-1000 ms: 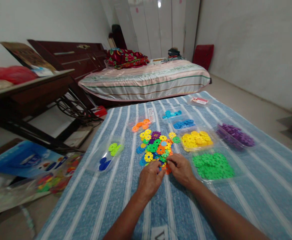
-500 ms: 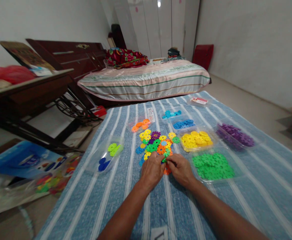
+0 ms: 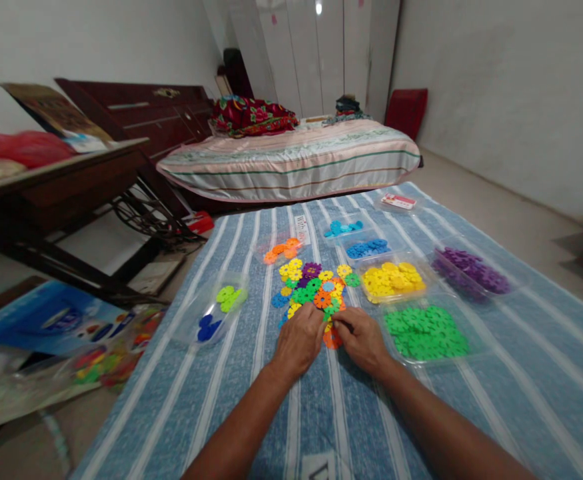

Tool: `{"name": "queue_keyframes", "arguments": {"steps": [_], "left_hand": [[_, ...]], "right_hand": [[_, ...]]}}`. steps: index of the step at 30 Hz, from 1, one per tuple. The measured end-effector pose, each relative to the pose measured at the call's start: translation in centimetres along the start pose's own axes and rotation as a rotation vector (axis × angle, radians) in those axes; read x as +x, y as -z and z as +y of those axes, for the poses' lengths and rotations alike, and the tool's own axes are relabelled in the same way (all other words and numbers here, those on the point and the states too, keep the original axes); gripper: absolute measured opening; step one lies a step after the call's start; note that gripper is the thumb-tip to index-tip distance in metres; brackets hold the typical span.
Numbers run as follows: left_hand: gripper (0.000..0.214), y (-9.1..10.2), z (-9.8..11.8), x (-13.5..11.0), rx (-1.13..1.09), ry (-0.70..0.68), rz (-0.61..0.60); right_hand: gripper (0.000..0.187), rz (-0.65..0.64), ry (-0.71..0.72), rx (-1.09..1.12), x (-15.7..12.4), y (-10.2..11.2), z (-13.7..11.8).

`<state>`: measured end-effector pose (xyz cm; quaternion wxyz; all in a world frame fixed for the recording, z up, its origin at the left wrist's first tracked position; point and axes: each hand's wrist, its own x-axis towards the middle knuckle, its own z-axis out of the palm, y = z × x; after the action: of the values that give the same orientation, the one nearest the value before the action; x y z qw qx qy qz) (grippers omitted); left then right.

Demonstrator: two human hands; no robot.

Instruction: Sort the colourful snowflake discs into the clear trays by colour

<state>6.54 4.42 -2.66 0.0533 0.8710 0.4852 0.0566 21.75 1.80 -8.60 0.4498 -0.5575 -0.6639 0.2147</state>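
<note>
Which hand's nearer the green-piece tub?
Right. The right hand is just left of the green-piece tub, at the near end of the mixed pile. The left hand is farther left, with the right hand between it and the tub.

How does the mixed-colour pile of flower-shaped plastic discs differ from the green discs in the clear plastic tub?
The mixed-colour pile shows yellow, orange, blue, purple and green; the green discs are one colour. The pile lies on blue, white-striped cloth, the green discs in the clear plastic tub. The left hand and right hand are at the pile, neither at the green discs. Both comprise notched discs.
</note>
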Motion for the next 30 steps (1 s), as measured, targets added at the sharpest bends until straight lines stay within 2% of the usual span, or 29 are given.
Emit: {"name": "queue_keyframes", "arguments": {"steps": [4, 7, 9, 12, 15, 18, 22, 26, 30], "left_hand": [[0.027, 0.6, -1.2, 0.1, -0.108, 0.023, 0.202], [0.027, 1.9, -0.7, 0.6, -0.315, 0.138, 0.307], [0.025, 2.9, 0.7, 1.1, -0.544, 0.225, 0.287], [0.018, 4.1, 3.6, 2.0, -0.976, 0.242, 0.119], [0.026, 4.9, 5.4, 2.6, -1.131, 0.195, 0.056], [0.02, 5.3, 4.5, 2.6, -1.016, 0.194, 0.132], [0.019, 4.7, 0.6, 1.2, -0.744, 0.287, 0.208], [0.016, 2.9, -2.6, -0.7, -0.459, 0.346, 0.158], [0.01, 1.5, -3.2, -2.1, -0.286, 0.334, 0.054]], "right_hand": [[0.02, 0.007, 0.005, -0.002, 0.0, 0.1, -0.1], [0.02, 0.0, 0.009, -0.008, 0.1, 0.2, -0.1], [0.021, -0.007, 0.009, -0.012, 0.0, 0.2, -0.1], [0.023, 0.006, -0.03, -0.021, -0.1, 0.1, -0.1], [0.024, 0.015, -0.044, -0.005, -0.1, 0.1, -0.2], [0.023, -0.031, -0.012, 0.005, 0.0, 0.2, -0.2], [0.021, -0.035, 0.0, -0.018, 0.0, 0.3, -0.1], [0.021, -0.009, 0.013, -0.018, -0.1, 0.2, 0.0], [0.021, -0.009, 0.015, -0.024, -0.2, 0.1, 0.1]]}}
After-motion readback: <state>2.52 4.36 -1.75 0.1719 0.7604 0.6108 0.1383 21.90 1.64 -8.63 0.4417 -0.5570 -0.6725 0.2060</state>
